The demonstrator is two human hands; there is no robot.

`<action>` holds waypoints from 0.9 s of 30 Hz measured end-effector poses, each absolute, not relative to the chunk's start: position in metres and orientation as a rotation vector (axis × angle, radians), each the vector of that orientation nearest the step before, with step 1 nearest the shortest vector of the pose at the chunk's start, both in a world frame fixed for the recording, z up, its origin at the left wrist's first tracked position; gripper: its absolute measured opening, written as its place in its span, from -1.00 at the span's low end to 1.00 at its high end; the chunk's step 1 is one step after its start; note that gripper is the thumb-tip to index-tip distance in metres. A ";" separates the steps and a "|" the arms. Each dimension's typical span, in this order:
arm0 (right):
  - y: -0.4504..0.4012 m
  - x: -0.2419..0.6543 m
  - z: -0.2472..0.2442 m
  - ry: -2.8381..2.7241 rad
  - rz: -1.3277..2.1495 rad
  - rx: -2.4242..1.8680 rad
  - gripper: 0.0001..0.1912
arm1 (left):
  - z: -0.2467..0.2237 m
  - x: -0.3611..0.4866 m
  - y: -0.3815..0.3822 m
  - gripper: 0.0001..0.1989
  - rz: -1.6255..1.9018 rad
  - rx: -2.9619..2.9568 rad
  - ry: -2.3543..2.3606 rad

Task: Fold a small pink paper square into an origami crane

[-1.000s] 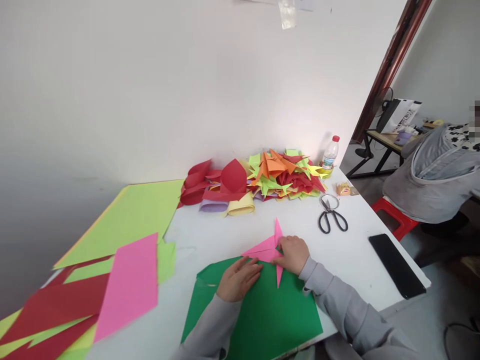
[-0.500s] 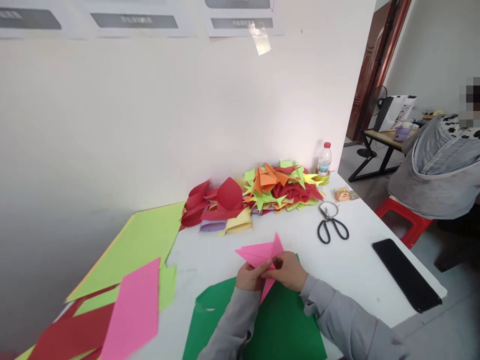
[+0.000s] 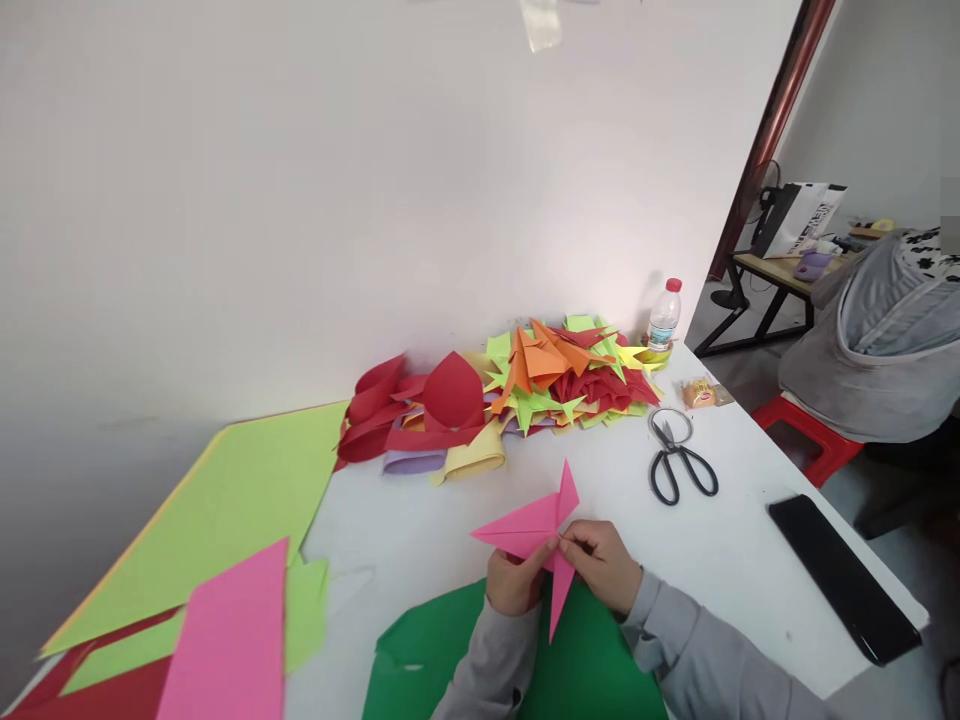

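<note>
A folded pink paper piece [image 3: 525,520] with several long points is held above the green sheet [image 3: 420,650]. My left hand [image 3: 514,582] grips its lower edge, thumb on top near the centre. My right hand [image 3: 602,562] pinches the same piece at its centre, right beside the left thumb. One point sticks out to the left, one goes up and one hangs down between the hands. The fingertips under the paper are hidden.
Behind lie folded paper shapes [image 3: 547,365] and curled red pieces [image 3: 454,392]. Scissors [image 3: 679,460], a bottle [image 3: 664,315], a snack packet [image 3: 699,393] and a black phone-like slab [image 3: 844,580] are right. Pink [image 3: 225,640] and lime sheets [image 3: 247,490] lie left. A seated person [image 3: 877,330] is beyond.
The view has tilted down and shifted. The pink piece is turned and its left point shows more fully. My right hand's fingers have moved to the centre of the folds.
</note>
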State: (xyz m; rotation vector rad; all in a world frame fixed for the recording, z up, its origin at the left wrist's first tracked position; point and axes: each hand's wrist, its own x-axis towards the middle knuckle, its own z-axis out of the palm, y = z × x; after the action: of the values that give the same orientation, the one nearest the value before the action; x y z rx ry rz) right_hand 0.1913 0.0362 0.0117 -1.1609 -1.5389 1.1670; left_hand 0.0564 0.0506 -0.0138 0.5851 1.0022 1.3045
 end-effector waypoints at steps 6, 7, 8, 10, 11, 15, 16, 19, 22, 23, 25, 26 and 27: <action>0.031 0.191 0.016 -1.564 1.155 -1.173 -0.64 | -0.015 0.062 0.042 -0.67 1.363 0.548 1.007; 0.030 0.191 0.017 -1.565 1.151 -1.176 -0.64 | -0.015 0.063 0.041 -0.67 1.368 0.546 1.008; 0.030 0.190 0.018 -1.567 1.144 -1.179 -0.64 | -0.014 0.064 0.040 -0.68 1.371 0.545 1.010; 0.029 0.189 0.019 -1.569 1.127 -1.183 -0.64 | -0.014 0.064 0.039 -0.68 1.373 0.545 1.014; 0.028 0.189 0.020 -1.569 1.119 -1.185 -0.64 | -0.013 0.064 0.039 -0.68 1.372 0.546 1.014; 0.026 0.188 0.022 -1.570 1.097 -1.181 -0.64 | -0.013 0.063 0.038 -0.68 1.371 0.548 1.004; 0.026 0.188 0.022 -1.570 1.095 -1.178 -0.64 | -0.012 0.063 0.037 -0.69 1.372 0.548 1.001; 0.025 0.189 0.022 -1.569 1.101 -1.172 -0.62 | -0.012 0.064 0.036 -0.68 1.370 0.546 0.988; 0.026 0.189 0.022 -1.564 1.122 -1.176 -0.61 | -0.013 0.063 0.037 -0.68 1.349 0.545 0.982; 0.026 0.189 0.023 -1.561 1.129 -1.179 -0.61 | -0.013 0.062 0.037 -0.68 1.338 0.547 0.983; 0.026 0.190 0.024 -1.553 1.137 -1.185 -0.61 | -0.014 0.060 0.039 -0.67 1.317 0.555 0.991; 0.027 0.190 0.024 -1.549 1.138 -1.187 -0.60 | -0.014 0.058 0.039 -0.67 1.309 0.560 0.996; 0.027 0.191 0.024 -1.545 1.137 -1.189 -0.60 | -0.015 0.057 0.040 -0.67 1.302 0.565 1.001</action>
State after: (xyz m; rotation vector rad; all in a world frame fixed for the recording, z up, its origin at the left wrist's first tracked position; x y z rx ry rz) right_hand 0.1907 0.0268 0.0242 -1.1888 -1.5446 1.1366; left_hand 0.0572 0.0398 -0.0148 0.5647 1.0015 1.3021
